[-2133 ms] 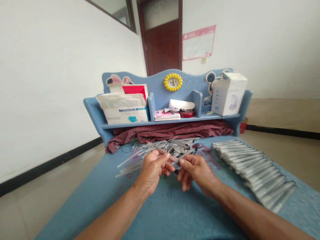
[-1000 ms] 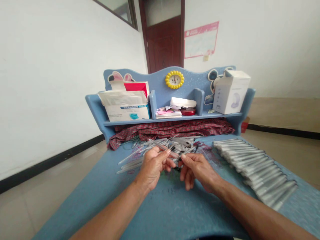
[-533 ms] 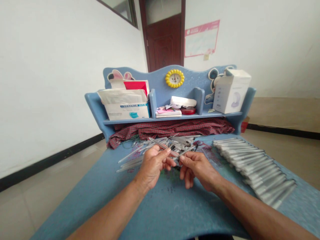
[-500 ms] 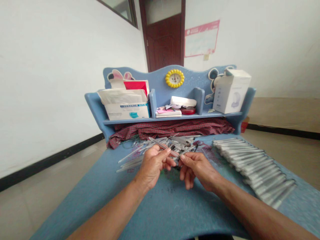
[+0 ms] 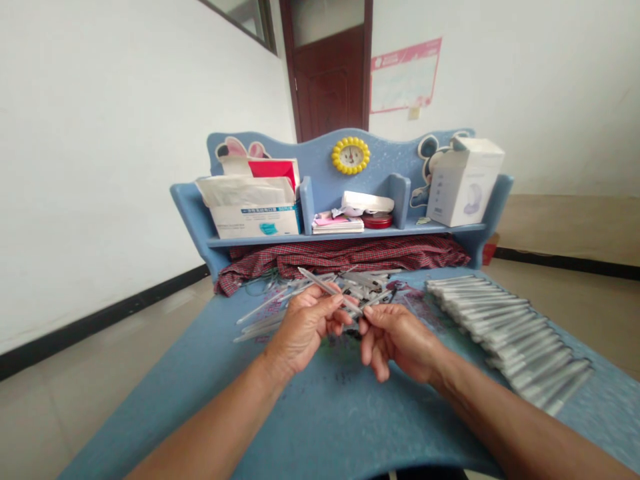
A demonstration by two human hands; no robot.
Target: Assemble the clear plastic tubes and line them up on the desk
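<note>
A clear pen barrel [image 5: 316, 280] slants between my two hands above the desk. My left hand [image 5: 304, 328] pinches it along its middle with thumb and fingers. At its lower right end, the thumb and forefinger of my right hand [image 5: 400, 338] are pressed together on the barrel. Whether a small part sits between those fingertips, I cannot make out. Behind the hands lies a loose heap of clear pen parts and dark caps [image 5: 367, 281], partly covered by my fingers. To the right, many pens [image 5: 510, 333] lie side by side in a stacked row.
A blue desk [image 5: 320, 427] carries a raised shelf [image 5: 260, 241] at the back. On it stand a mask box [image 5: 255, 223], a white carton [image 5: 463, 190] and a red round tin [image 5: 376, 221]. A checked cloth [image 5: 345, 255] is bunched under the shelf.
The far end of the pen barrel has tipped up slightly, and my left hand has turned a little with it. My right hand has barely moved.
</note>
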